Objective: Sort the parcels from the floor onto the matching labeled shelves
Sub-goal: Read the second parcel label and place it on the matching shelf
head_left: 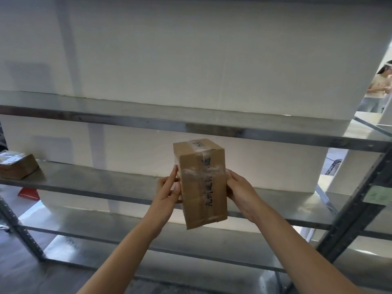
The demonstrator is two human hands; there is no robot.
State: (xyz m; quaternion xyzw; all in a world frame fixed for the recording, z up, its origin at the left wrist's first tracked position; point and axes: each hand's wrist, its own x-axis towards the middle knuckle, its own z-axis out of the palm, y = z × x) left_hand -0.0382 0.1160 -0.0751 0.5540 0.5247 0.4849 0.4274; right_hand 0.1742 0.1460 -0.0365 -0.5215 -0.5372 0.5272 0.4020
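A tall brown cardboard parcel point(201, 183), sealed with clear tape and marked with black handwriting down its front, is held upright in front of the metal shelves. My left hand point(168, 190) grips its left side and my right hand point(239, 192) grips its right side. The parcel hangs in the air level with the second shelf point(101, 179) of the rack, below the upper shelf point(148, 115). A green label point(379, 195) is stuck on the right upright; its text is too blurred to read.
Another brown parcel point(18, 166) lies at the left end of the second shelf. A red item point(28, 194) sits on a lower shelf at left. The dark right upright point(356, 209) slants beside my right arm. A person point(379, 88) stands far right behind the white wall.
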